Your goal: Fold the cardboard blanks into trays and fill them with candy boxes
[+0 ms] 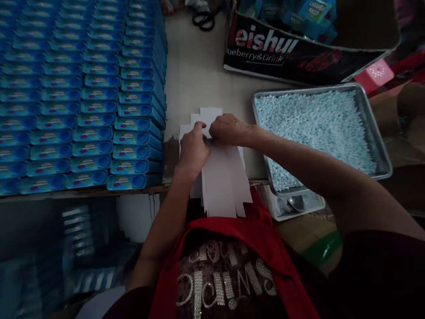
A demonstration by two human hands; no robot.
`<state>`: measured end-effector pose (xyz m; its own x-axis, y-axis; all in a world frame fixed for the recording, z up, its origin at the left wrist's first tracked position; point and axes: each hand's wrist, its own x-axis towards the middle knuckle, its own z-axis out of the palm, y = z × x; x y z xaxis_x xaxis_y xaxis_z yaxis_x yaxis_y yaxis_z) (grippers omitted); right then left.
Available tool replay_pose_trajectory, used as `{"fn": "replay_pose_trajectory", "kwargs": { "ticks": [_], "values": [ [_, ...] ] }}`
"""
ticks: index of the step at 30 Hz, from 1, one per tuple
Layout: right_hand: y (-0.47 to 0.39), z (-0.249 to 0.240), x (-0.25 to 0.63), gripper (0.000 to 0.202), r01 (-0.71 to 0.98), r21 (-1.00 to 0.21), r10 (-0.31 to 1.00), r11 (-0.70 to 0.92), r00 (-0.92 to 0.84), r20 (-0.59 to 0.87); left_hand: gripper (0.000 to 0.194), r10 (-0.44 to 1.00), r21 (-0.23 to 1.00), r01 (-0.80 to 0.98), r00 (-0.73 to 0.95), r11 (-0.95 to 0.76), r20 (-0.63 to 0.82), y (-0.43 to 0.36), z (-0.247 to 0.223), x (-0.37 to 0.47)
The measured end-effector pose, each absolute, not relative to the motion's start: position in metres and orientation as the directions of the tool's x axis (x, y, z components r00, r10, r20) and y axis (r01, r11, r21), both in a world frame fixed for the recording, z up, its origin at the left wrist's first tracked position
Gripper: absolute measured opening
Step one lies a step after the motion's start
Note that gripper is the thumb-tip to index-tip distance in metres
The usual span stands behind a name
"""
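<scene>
White cut card blanks (221,186) lie in a loose stack at the table's front edge and hang over it towards my body. My left hand (193,148) rests on the left side of the stack, its fingers curled and its thumb side raised. Right beside it, my right hand (229,129) is closed in a fist over the middle of the stack. A small dark bluish thing (209,141) shows between the two hands. Its kind is hard to make out, and the fingertips of both hands are hidden.
Rows of small blue printed boxes (133,124) fill the table's left. A metal tray (378,146) of pale mint-coloured pieces stands at right, above a white plastic tray (299,206). Behind is a black carton (265,53) holding blue packets. Black-handled scissors (203,21) lie at the back.
</scene>
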<state>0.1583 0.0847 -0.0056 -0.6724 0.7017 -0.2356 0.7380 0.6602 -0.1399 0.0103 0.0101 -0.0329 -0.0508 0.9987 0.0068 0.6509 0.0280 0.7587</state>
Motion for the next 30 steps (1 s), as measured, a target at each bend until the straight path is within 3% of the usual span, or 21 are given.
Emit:
{"fn": "replay_pose_trajectory", "kwargs": {
  "ticks": [6, 15, 17, 19, 22, 25, 26, 28, 30],
  "values": [
    [0.084, -0.018, 0.155, 0.021, 0.69, -0.064, 0.652, 0.721, -0.707, -0.274, 0.048, 0.997, 0.91, 0.407, -0.038, 0.082, -0.073, -0.011, -0.038, -0.009],
    [0.06, -0.024, 0.147, 0.027, 0.765, -0.099, 0.712, 0.636, -0.632, -0.306, 0.052, 0.997, 0.989, 0.136, 0.024, 0.066, -0.07, -0.025, -0.057, -0.014],
    [0.068, -0.02, 0.152, 0.019, 0.785, -0.12, 0.736, 0.608, -0.613, -0.287, 0.056, 0.997, 0.994, 0.087, 0.024, 0.07, -0.072, -0.031, -0.053, -0.016],
    [0.083, -0.008, 0.169, 0.006, 0.834, -0.1, 0.793, 0.543, -0.548, -0.267, 0.063, 0.999, 0.99, 0.134, 0.01, 0.049, -0.051, -0.043, -0.038, -0.02],
    [0.096, 0.027, 0.211, 0.037, 0.915, 0.075, 0.861, 0.396, -0.342, -0.376, 0.055, 0.994, 0.925, 0.371, -0.037, -0.084, 0.106, -0.076, -0.005, -0.03],
    [0.081, 0.07, 0.248, 0.066, 0.924, 0.217, 0.755, 0.314, -0.105, -0.647, 0.03, 0.933, 0.782, 0.59, -0.128, -0.201, 0.337, -0.116, 0.011, -0.036],
    [0.072, 0.08, 0.254, 0.07, 0.926, 0.226, 0.759, 0.304, -0.092, -0.644, 0.024, 0.907, 0.742, 0.635, -0.153, -0.215, 0.393, -0.129, 0.009, -0.036],
    [0.056, 0.089, 0.25, 0.066, 0.931, 0.184, 0.864, 0.315, -0.201, -0.462, 0.02, 0.895, 0.723, 0.668, -0.199, -0.173, 0.398, -0.151, -0.003, -0.034],
    [0.052, 0.077, 0.23, 0.06, 0.91, 0.078, 0.891, 0.406, -0.376, -0.253, 0.03, 0.929, 0.797, 0.603, -0.28, -0.025, 0.241, -0.163, -0.019, -0.03]
  ]
}}
